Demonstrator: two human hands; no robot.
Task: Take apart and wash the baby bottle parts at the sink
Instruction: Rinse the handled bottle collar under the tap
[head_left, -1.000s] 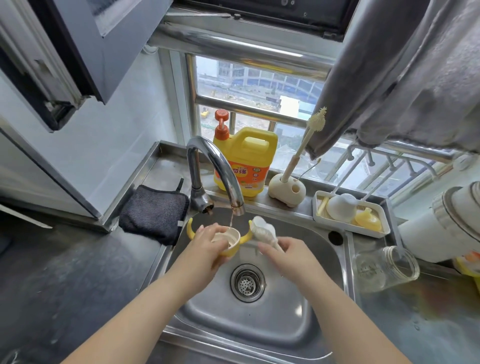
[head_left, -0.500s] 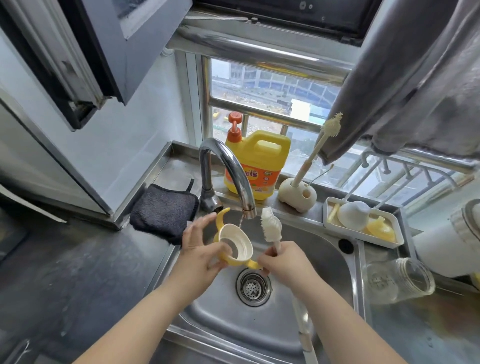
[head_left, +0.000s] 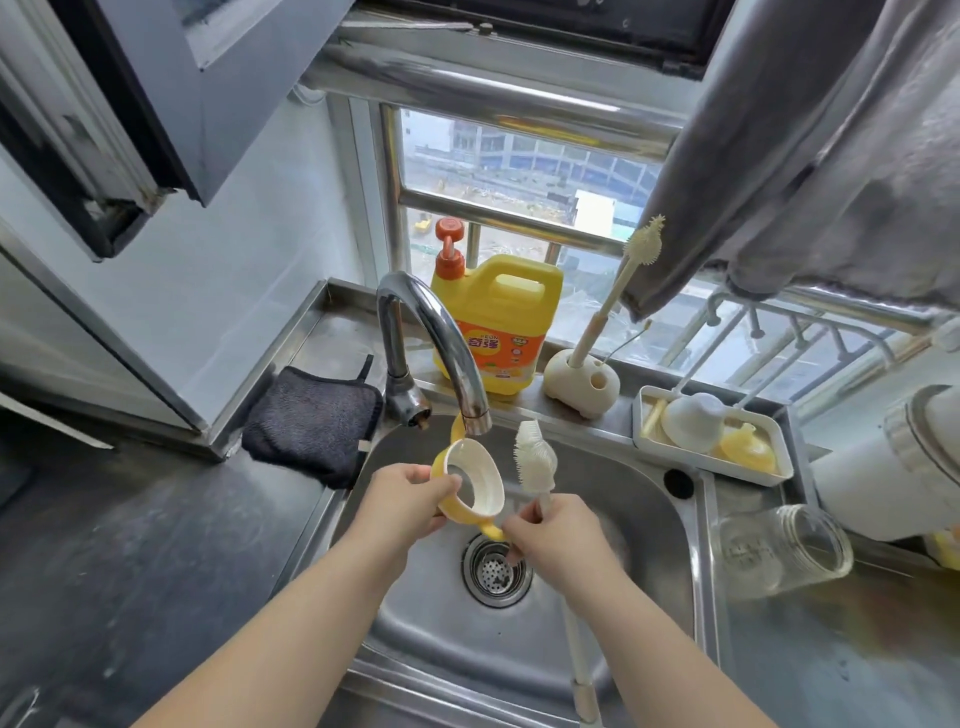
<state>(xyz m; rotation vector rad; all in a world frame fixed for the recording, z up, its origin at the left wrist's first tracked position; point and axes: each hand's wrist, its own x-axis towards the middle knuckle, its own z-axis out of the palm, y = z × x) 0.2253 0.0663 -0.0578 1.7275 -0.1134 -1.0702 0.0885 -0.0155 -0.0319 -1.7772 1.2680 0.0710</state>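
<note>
On the far left of the steel tabletop (head_left: 156, 545) a dark folded cloth (head_left: 311, 423) lies against the sink (head_left: 649, 519) rim, clear of the work. Next comes the left hand (head_left: 402, 506): its grip is closed round the yellow handled collar (head_left: 470, 491) of the baby bottle, thumb and fingers curled over the near rim, the white inner ring tilted up and turned toward the right. One yellow handle points up behind the tap (head_left: 441, 343), the other down toward the drain (head_left: 497, 571). The collar sits just under the spout; whether water is running cannot be told from this view, as no stream is plain.

Just beside the collar, the right hand (head_left: 558, 538) pinches the stem of the bottle brush (head_left: 535, 460) close under its white bristle head, fingers curled tight; the long handle trails down past the wrist toward the near sink edge. Head and collar are near but apart.

So the step in hand looks like scrubbing the collar, the bottle already being apart: the glass bottle body (head_left: 784, 545) lies on its side on the right, and a white tray (head_left: 675, 447) behind it holds a white dome-shaped part and a yellow one.

The next move probably calls for swinging the bristles left into the ring's opening and twisting, while the left hand steadies the collar.
</note>
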